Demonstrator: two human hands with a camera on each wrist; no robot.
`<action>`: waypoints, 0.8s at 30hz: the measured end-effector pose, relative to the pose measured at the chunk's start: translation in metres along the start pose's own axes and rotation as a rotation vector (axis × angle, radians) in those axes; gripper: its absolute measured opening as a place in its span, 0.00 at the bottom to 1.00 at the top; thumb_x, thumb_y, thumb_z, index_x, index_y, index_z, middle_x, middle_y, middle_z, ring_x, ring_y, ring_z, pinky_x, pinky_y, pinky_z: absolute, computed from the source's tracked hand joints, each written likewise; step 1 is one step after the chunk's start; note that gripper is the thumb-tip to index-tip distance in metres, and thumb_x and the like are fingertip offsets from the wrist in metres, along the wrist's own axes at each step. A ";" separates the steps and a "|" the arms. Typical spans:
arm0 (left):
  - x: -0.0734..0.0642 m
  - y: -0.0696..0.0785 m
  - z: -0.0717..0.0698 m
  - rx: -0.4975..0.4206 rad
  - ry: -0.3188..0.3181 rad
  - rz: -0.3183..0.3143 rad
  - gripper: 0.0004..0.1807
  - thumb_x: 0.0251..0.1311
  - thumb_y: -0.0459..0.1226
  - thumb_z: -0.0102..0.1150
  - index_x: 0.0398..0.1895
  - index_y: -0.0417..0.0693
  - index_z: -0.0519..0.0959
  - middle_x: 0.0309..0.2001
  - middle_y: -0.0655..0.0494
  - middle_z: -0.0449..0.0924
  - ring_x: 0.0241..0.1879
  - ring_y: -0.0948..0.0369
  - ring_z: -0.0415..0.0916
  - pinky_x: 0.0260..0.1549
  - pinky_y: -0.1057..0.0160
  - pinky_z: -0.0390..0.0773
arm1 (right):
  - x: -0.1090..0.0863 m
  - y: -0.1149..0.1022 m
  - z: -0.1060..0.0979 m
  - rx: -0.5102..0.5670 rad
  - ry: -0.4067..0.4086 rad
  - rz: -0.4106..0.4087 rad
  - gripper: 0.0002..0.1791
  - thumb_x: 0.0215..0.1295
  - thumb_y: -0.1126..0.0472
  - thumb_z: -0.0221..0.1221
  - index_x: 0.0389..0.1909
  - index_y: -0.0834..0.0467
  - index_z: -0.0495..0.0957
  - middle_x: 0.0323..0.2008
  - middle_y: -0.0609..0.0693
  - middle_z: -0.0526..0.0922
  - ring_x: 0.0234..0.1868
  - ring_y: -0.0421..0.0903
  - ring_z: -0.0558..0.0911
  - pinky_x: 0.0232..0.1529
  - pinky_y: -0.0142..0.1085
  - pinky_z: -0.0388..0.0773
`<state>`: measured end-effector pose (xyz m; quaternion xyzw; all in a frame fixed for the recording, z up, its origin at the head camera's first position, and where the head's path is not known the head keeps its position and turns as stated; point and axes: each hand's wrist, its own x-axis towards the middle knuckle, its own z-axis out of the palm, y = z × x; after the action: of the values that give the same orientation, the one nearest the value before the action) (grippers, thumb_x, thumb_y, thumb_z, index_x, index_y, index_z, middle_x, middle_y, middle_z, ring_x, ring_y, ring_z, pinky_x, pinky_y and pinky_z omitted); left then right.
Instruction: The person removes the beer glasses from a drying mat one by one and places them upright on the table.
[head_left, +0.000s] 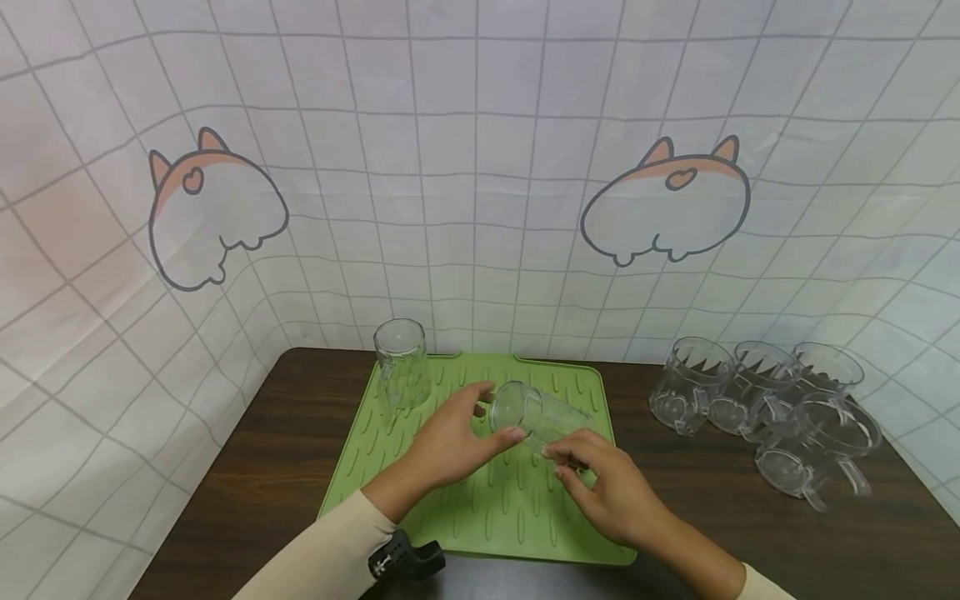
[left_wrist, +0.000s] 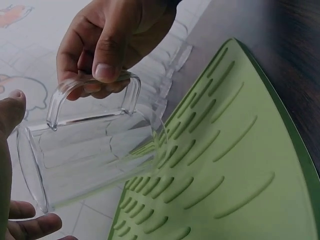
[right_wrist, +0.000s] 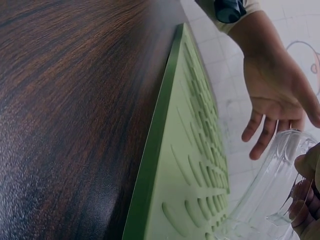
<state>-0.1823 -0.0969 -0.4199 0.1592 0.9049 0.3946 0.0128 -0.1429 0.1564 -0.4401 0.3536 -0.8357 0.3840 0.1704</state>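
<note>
A clear glass mug [head_left: 551, 414] hangs tilted on its side above a green drying mat [head_left: 495, 533], its rim toward the left. My right hand [head_left: 611, 487] pinches its handle [left_wrist: 95, 82] between thumb and fingers, as the left wrist view shows. At the rim end is my left hand [head_left: 450, 437], fingers spread, the thumb on the near side and the fingertips [left_wrist: 35, 227] close by the rim. In the right wrist view the palm of that hand faces the mug.
Another glass mug [head_left: 402, 367] stands at the mat's back left corner. Several more clear mugs [head_left: 686, 383] stand grouped on the dark wooden table [head_left: 262, 467] at the right. A white checked cloth [head_left: 465, 167] rises behind the table and along both sides.
</note>
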 end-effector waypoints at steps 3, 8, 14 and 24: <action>0.002 0.002 0.002 0.001 -0.006 0.006 0.52 0.59 0.71 0.58 0.78 0.49 0.63 0.63 0.53 0.76 0.59 0.53 0.76 0.48 0.46 0.79 | 0.000 0.000 0.001 0.005 0.002 -0.012 0.21 0.59 0.77 0.69 0.50 0.54 0.84 0.45 0.42 0.82 0.37 0.35 0.78 0.36 0.37 0.81; 0.005 0.005 0.004 0.012 0.015 0.022 0.50 0.61 0.69 0.59 0.76 0.47 0.65 0.60 0.52 0.78 0.57 0.52 0.76 0.48 0.47 0.79 | 0.002 -0.002 0.002 -0.001 0.008 -0.048 0.22 0.57 0.77 0.69 0.50 0.55 0.84 0.45 0.43 0.82 0.38 0.36 0.79 0.38 0.36 0.82; 0.006 0.003 0.004 -0.020 0.042 0.030 0.46 0.62 0.65 0.62 0.72 0.44 0.69 0.60 0.49 0.78 0.57 0.51 0.76 0.50 0.46 0.78 | 0.004 -0.003 0.001 -0.022 0.021 -0.071 0.24 0.55 0.76 0.71 0.52 0.56 0.86 0.44 0.43 0.82 0.41 0.39 0.81 0.39 0.38 0.82; 0.002 -0.005 0.003 -0.073 0.068 0.041 0.38 0.61 0.60 0.67 0.66 0.47 0.71 0.52 0.54 0.78 0.50 0.54 0.77 0.45 0.51 0.79 | 0.005 0.001 -0.005 -0.129 0.124 -0.013 0.30 0.52 0.69 0.76 0.58 0.55 0.81 0.52 0.47 0.82 0.54 0.48 0.76 0.53 0.41 0.74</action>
<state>-0.1847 -0.0977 -0.4253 0.1635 0.8863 0.4328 -0.0199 -0.1469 0.1579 -0.4349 0.3229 -0.8443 0.3495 0.2466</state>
